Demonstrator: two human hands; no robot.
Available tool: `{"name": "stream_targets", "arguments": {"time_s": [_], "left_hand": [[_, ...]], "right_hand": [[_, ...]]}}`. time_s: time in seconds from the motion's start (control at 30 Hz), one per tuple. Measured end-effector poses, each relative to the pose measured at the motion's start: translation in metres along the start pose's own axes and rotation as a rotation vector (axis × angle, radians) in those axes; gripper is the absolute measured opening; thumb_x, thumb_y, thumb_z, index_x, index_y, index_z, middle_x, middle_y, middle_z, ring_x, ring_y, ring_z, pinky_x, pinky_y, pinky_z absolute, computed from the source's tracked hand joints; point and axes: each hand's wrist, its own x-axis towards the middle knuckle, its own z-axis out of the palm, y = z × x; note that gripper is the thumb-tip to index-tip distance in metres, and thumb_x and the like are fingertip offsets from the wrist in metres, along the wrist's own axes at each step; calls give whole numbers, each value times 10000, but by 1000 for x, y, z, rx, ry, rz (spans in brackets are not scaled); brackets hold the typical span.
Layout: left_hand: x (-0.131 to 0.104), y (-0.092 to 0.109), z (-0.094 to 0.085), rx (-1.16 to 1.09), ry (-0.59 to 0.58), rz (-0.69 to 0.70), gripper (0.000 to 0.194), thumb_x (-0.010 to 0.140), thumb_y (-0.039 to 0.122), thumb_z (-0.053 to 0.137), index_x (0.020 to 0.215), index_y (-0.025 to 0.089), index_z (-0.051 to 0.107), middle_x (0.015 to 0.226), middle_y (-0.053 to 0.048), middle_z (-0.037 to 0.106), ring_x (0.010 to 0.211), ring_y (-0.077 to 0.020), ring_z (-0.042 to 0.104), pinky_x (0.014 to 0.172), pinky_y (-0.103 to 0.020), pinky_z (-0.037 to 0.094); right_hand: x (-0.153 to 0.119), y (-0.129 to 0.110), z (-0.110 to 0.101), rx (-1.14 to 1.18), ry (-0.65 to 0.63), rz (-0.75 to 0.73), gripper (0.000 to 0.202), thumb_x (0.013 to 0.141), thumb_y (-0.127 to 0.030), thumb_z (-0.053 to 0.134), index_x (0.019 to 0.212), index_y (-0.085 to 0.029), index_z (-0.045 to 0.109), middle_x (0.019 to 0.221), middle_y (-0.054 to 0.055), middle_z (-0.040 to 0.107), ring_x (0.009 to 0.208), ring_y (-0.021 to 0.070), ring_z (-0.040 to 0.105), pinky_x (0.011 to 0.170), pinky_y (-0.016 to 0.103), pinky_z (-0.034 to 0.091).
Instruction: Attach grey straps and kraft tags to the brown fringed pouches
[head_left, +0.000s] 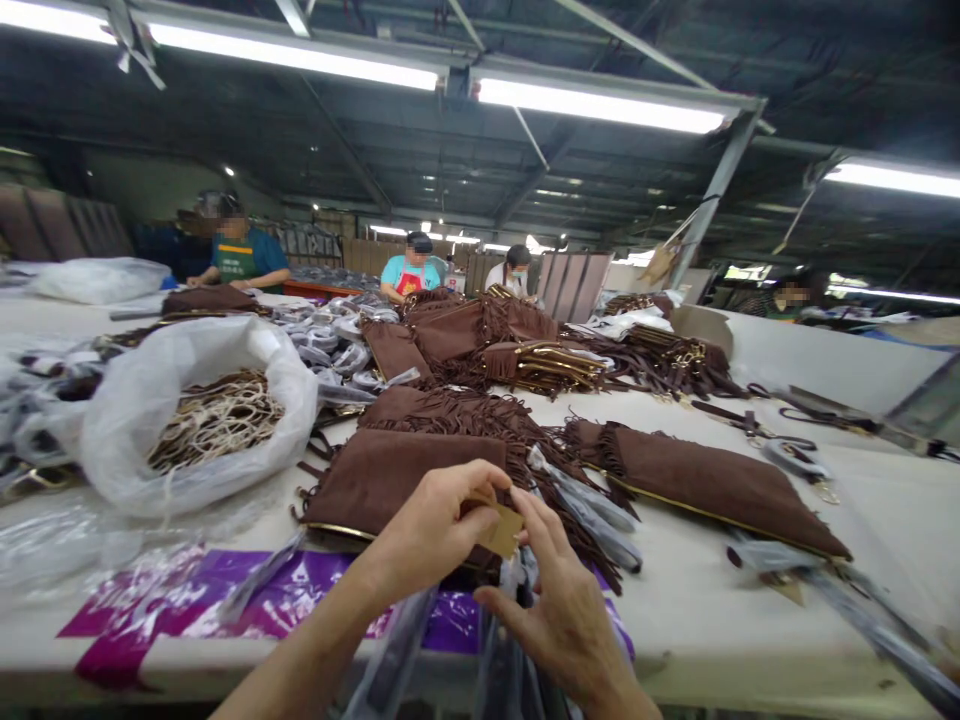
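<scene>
My left hand (448, 515) is closed, pinching a small tan card tag (504, 530) between thumb and fingers. My right hand (559, 585) is beside it, its fingertips at the tag's right edge and its thumb spread away below. A plastic-wrapped strap (514, 580) hangs between that thumb and the fingers; I cannot make out whether it is touched. Just behind my hands lies a brown fringed bag (420, 470) with a gold zip edge. Under my wrists is purple plastic film (281, 590) on the table.
An open white plastic bag (199, 480) of stringy cords (217, 420) stands left. Another brown bag (720, 485) lies right, with wrapped straps (862, 600) near the edge. More brown bags (457, 335) are piled behind. Several people work farther back, one in a green apron (240, 260).
</scene>
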Motion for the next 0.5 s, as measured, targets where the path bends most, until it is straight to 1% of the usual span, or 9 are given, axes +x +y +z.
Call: {"name": "stream_targets", "arguments": {"time_s": [0.07,0.13,0.17,0.23,0.3,0.37,0.4,0.43,0.5], "left_hand": [[1,12,-10,-203,35,-40,192,783,139,600,965,178,648,769,41,598,582,-77,525,554,-183,428],[1,15,-20,-375,102,-72,183,790,218,648,966,178,620,762,48,560,515,-58,471,466,-171,390],[0,13,-24,-423,123,-81,207,799,248,654,988,179,610,779,40,565,535,-66,496,471,-173,405],[-6,0,-32,-423,94,-90,272,838,277,618,1093,187,590,875,2,620,698,-117,606,602,-217,500],[-16,-21,-39,-235,-28,-80,443,833,273,632,1259,209,531,1092,-57,659,969,-192,641,843,-325,526],[-27,-45,-45,135,-167,-46,668,747,256,744,1360,232,480,1335,-110,590,1225,-276,542,1050,-441,414],[-31,-57,-47,350,-211,-25,729,694,251,800,1357,232,499,1408,-126,541,1313,-320,463,1109,-495,335],[-35,-68,-48,521,-252,-10,686,714,242,794,1344,239,523,1452,-130,507,1362,-348,407,1132,-543,274],[-35,-87,-47,699,-257,33,461,891,231,621,1340,291,534,1478,-84,494,1385,-321,396,1134,-566,240]], "right_hand": [[-1,1,8,-74,-53,-19,723,726,-153,611,1419,-270,440,1484,103,448,1189,301,597,872,408,585],[-1,5,14,-48,-82,-43,701,729,-69,494,1401,-268,471,1433,84,512,1221,255,586,956,388,551],[0,7,15,-10,-98,-55,702,743,-50,453,1412,-262,465,1401,80,547,1226,229,586,985,365,535],[1,10,11,69,-144,-88,643,810,-69,417,1427,-243,464,1346,82,607,1245,209,576,1031,349,501],[3,13,-1,112,-229,-89,560,879,-150,428,1432,-226,478,1345,91,626,1250,223,576,1049,363,485],[8,21,-18,102,-350,-73,501,895,-239,490,1393,-239,542,1347,79,634,1223,241,602,1038,357,493],[13,29,-27,80,-408,-72,470,884,-279,534,1350,-262,592,1329,64,650,1193,245,625,1017,339,508],[18,38,-34,55,-464,-87,428,873,-327,582,1295,-292,643,1294,47,675,1173,251,640,1007,325,515],[31,59,-45,15,-483,-176,343,879,-392,593,1198,-339,708,1176,33,738,1073,250,694,932,293,560]]}}
